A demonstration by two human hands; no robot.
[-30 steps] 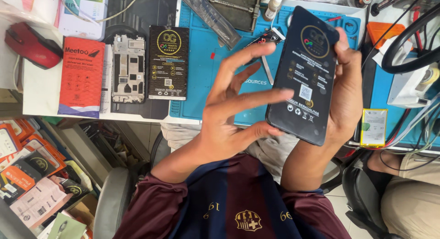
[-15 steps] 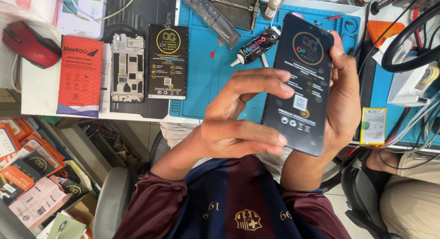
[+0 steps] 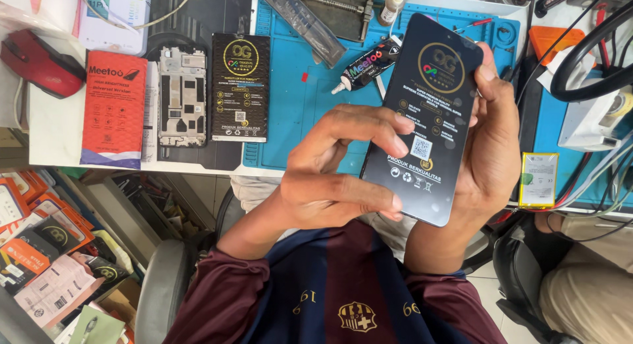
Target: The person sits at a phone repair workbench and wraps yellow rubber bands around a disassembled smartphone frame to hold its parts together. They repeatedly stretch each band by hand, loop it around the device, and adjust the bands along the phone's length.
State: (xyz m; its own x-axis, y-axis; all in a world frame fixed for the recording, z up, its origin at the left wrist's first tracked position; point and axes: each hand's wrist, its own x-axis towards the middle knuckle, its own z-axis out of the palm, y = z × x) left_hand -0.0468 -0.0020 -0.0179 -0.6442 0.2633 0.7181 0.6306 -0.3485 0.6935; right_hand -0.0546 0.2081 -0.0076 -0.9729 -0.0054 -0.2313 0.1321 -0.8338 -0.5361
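Black screen panel (image 3: pixel 422 120) clasped by right hand (image 3: pixel 491 159); left fingertips (image 3: pixel 399 145) touching.

1. A black phone screen panel (image 3: pixel 425 116), its glossy face covered by a protective film printed with gold emblems, is standing nearly upright, tilting slightly rightward.
2. It is hanging in the air above the blue mat (image 3: pixel 290 107).
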